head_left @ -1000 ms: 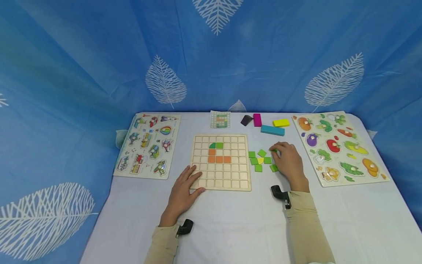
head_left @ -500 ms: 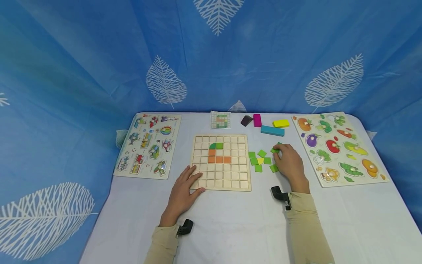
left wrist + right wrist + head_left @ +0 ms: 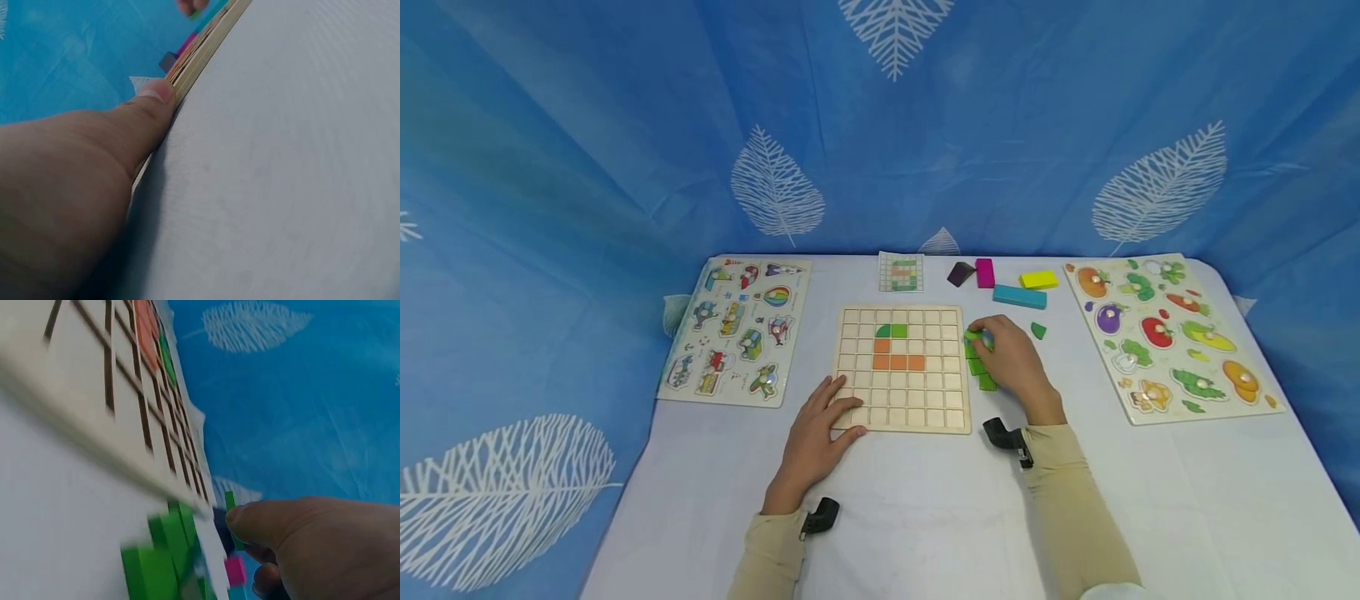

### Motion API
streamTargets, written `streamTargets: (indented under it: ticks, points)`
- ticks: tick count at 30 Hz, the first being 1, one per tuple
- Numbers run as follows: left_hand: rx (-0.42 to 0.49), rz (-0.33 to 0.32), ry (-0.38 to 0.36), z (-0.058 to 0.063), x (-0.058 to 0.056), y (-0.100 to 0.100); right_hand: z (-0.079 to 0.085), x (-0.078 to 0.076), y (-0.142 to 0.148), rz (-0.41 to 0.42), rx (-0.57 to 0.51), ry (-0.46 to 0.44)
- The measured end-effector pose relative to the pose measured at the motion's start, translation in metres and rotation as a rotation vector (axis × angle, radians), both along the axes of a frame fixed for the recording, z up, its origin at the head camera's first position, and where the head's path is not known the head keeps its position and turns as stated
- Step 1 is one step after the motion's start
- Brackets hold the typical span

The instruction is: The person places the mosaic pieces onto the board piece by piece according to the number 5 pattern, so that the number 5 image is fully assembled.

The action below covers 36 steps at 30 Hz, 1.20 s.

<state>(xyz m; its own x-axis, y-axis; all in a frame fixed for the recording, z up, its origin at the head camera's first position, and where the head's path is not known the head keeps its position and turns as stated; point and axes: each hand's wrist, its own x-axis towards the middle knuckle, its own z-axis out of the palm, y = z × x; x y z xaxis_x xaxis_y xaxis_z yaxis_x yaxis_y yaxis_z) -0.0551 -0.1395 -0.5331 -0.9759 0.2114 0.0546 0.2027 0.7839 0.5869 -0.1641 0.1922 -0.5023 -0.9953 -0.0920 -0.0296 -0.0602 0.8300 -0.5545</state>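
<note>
My left hand rests on the near left corner of a wooden grid board, its fingers extended and its thumb along the near edge. Several orange square tiles, a green square tile and a dark green quarter-round tile sit in the board's cells. Just right of the board, my right hand pinches a green tile between thumb and finger, above several loose green tiles. Part of that loose group is hidden beneath the hand. Another quarter-round green tile lies beyond it.
A small pattern card stands behind the board. Blue, yellow, magenta and dark blocks lie at the back. A vehicle puzzle is on the left, a vegetable puzzle on the right.
My right hand has moved left toward the board with a green tile picked up from the right side, uncovering the quarter-round green tile. The left hand has stayed in place.
</note>
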Motion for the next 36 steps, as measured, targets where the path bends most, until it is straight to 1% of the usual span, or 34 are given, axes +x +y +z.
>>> streamTargets:
  ticks: [5,7,11,14,18,25,31,36]
  points:
    - [0.004,0.005,0.003,-0.001,0.000,0.001,0.002,-0.010,-0.028,0.152,-0.014,-0.001]
    - [0.003,0.006,0.004,-0.002,-0.001,0.001,0.003,-0.014,-0.038,0.201,-0.012,-0.009]
    - [0.004,0.007,0.006,-0.002,0.000,0.000,0.002,-0.022,-0.053,0.262,0.003,-0.010]
    - [0.006,0.007,0.005,-0.001,0.000,0.000,0.001,-0.028,-0.060,0.292,0.026,-0.005]
    - [0.010,0.006,0.003,-0.001,0.000,0.001,0.001,-0.033,-0.064,0.318,0.049,-0.010]
    - [0.011,0.001,0.014,-0.003,-0.002,0.000,-0.003,-0.038,-0.067,0.340,0.035,0.011]
    - [0.009,-0.004,0.020,-0.005,-0.002,-0.001,-0.005,-0.037,-0.066,0.328,0.081,0.020]
    - [0.023,-0.001,0.019,-0.004,-0.002,0.000,-0.003,-0.034,-0.062,0.322,0.133,0.037]
